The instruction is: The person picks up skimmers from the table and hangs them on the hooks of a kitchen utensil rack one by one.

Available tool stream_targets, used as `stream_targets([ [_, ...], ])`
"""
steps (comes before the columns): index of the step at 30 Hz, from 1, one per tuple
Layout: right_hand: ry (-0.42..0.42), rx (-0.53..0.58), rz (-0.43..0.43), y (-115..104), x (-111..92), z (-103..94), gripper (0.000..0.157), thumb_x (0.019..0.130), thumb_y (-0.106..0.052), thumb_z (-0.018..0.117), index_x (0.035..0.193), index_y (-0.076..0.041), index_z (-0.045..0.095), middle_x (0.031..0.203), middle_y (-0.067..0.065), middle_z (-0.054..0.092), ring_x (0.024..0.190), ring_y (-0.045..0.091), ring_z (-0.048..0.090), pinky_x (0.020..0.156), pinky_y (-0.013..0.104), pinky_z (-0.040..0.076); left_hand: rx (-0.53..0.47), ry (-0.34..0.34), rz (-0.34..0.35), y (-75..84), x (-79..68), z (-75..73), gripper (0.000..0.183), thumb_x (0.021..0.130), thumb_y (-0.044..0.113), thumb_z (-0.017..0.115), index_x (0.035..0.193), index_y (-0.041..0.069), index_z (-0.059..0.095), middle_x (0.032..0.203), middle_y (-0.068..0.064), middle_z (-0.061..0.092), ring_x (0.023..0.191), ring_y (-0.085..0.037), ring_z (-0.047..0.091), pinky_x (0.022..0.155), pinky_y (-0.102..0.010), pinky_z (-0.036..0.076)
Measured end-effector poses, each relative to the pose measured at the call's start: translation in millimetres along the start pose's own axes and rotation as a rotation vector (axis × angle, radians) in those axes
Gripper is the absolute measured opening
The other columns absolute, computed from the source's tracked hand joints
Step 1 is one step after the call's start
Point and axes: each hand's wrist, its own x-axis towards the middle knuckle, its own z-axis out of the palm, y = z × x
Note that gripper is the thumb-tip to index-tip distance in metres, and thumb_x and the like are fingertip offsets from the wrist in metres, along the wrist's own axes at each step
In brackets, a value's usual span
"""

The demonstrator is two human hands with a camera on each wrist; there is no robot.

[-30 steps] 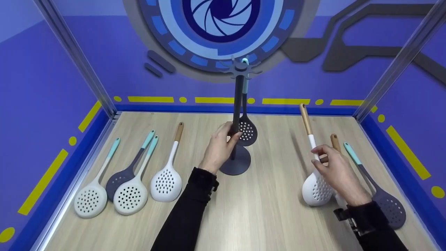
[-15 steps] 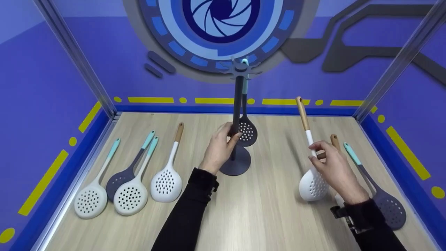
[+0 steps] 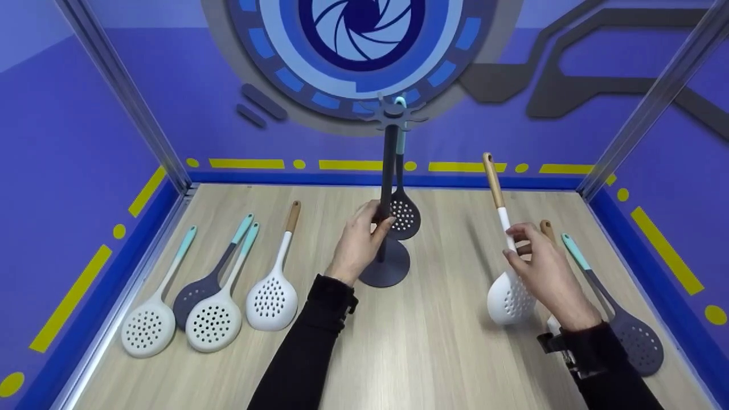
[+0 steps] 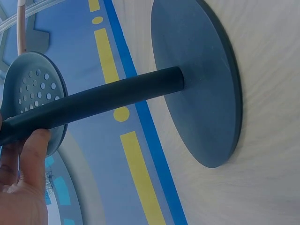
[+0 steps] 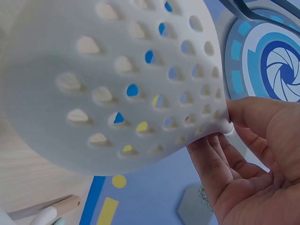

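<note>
My left hand (image 3: 359, 242) grips the dark post of a utensil stand (image 3: 389, 171), whose round base (image 4: 197, 84) rests on the table. A dark skimmer (image 3: 405, 214) with a mint handle hangs from the stand's hooked top, behind the post. In my right hand (image 3: 544, 270) is a white skimmer (image 3: 510, 302) with a wooden handle, pinched at its neck between thumb and fingers. It stands tilted, handle up, over the table's right side. Its perforated head (image 5: 117, 84) fills much of the right wrist view.
On the left lie a pale skimmer (image 3: 148, 327), a dark skimmer (image 3: 193, 293), another pale skimmer (image 3: 214, 322) and a white skimmer (image 3: 271, 302). At right lie a dark skimmer (image 3: 635, 336) and a wooden-handled utensil (image 3: 547, 229), partly hidden by my right hand. Blue walls enclose the table.
My right hand has lifted the white skimmer up and slightly left, and its handle now reaches higher. The left hand and the stand stay in place.
</note>
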Motion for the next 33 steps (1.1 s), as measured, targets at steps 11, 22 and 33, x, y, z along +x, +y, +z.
stream_targets([
  [11,0.004,0.039,-0.021,-7,5,-1.3,0.047,0.095,-0.009,0.064,0.139,-0.011,0.046,0.116,0.017,0.064,0.102,0.034,0.067,0.085,0.05,0.058,0.019,0.003,-0.009,0.2,-1.6,0.1,0.032,0.099,0.039,0.058,0.129,0.026,0.056,0.11,0.013,0.06,0.101,-0.001,0.06,0.088,-0.03,0.057],
  [22,0.01,0.06,-0.036,-19,12,-2.7,0.047,0.095,-0.009,0.064,0.139,-0.01,0.046,0.121,0.015,0.063,0.105,0.032,0.066,0.087,0.048,0.058,0.022,0.006,-0.006,0.4,-0.8,0.5,0.03,0.099,0.035,0.06,0.127,0.025,0.057,0.109,0.013,0.059,0.099,0.0,0.059,0.084,-0.024,0.055],
  [33,0.029,0.045,-0.052,-29,15,-3.4,0.05,0.095,-0.009,0.065,0.141,-0.011,0.046,0.118,0.015,0.066,0.104,0.032,0.068,0.085,0.047,0.059,0.019,0.006,0.0,0.2,-0.5,0.5,0.029,0.1,0.036,0.059,0.127,0.024,0.056,0.108,0.012,0.059,0.099,-0.001,0.059,0.085,-0.026,0.056],
])
